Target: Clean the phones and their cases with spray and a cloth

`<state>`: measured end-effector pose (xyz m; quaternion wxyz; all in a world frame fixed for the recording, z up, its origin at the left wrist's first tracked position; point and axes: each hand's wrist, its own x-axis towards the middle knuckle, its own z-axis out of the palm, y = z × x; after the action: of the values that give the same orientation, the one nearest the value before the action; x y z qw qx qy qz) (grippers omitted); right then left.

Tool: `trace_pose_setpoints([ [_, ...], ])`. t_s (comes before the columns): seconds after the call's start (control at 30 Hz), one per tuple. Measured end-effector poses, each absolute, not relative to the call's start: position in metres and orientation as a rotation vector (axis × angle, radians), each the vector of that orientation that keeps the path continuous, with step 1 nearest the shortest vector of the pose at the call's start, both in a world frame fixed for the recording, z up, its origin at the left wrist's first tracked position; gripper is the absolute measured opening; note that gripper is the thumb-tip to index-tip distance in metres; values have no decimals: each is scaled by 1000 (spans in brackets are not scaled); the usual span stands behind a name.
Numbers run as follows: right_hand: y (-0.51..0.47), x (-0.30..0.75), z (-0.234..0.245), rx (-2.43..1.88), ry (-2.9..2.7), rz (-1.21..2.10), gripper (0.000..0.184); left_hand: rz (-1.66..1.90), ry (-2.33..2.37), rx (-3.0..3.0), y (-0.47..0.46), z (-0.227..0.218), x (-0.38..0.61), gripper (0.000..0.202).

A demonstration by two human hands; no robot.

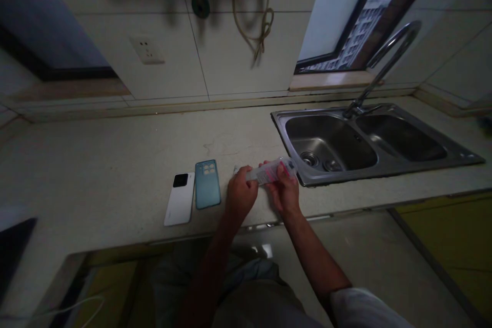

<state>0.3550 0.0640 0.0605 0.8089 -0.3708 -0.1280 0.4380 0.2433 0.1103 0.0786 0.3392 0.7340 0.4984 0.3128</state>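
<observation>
Both my hands hold a clear plastic packet with pink print [265, 173] above the front of the counter, its long side running left to right. The left end is gripped by my left hand [242, 192], fingers closed. Around the right end, my right hand [285, 189] is closed with the thumb on top. What lies inside the packet is too blurred to tell. Left of my hands, a blue-green phone case [207, 187] lies on the counter. Beside it is a white phone [179, 200], back side up with a black camera block.
A steel double-bowl sink [286, 136] with a tall curved faucet [388, 64] is set into the counter [96, 174] at the right. A wall socket [147, 50] and hanging cords [246, 36] are at the back. Yellow cabinets [449, 236] stand below the front edge.
</observation>
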Motion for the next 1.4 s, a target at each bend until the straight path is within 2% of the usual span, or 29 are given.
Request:
trace_pose_setpoints([
  [0.13,64,356,59,-726,-217,909,40,916,1238,1855,110,73,235,40],
  [0.27,64,371,66,-623,-106,847,35,976,1141,1652,109,75,226,31],
  [0.37,62,383,80,-582,-130,955,30,906,976,1368,107,87,222,29],
  [0.53,60,386,95,-516,-21,1195,21,881,833,1078,108,94,217,48],
  [0.63,62,382,91,-484,82,1277,20,984,945,1210,111,79,214,51],
  [0.73,64,379,84,-466,150,1295,22,1078,1195,1598,113,59,212,42],
  [0.8,64,380,79,-450,157,1267,19,1027,1355,1968,114,49,214,35],
  [0.9,63,383,74,-433,92,1197,8,788,1485,2337,117,41,220,45],
  [1.0,59,388,72,-461,34,1139,14,536,1564,2437,125,41,227,53],
  [1.13,54,394,70,-495,-47,1098,25,417,1575,2311,144,42,230,45],
  [1.3,49,397,66,-548,-157,1126,36,733,1352,1810,153,39,221,27],
  [1.4,47,396,65,-586,-183,1105,44,892,1112,1423,148,39,217,29],
])
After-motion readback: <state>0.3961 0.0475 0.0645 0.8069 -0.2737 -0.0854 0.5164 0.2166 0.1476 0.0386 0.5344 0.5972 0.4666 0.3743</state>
